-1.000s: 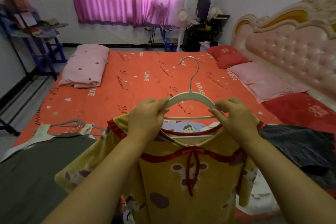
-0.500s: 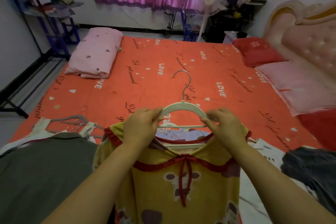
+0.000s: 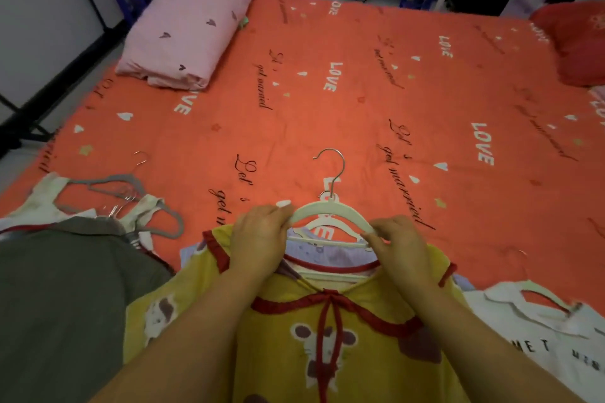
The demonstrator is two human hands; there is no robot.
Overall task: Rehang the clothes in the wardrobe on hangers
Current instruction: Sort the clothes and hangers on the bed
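Hands (image 3: 260, 239) on hanger (image 3: 330, 210) (grey shirt (image 3: 65, 304) beside)

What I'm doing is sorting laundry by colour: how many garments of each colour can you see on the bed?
Yellow top, with the white hanger at its neck: 1
Dark grey garment: 1
White: 2, the vest at left and the lettered T-shirt at right
Lilac piece under the yellow top: 1
Total: 5
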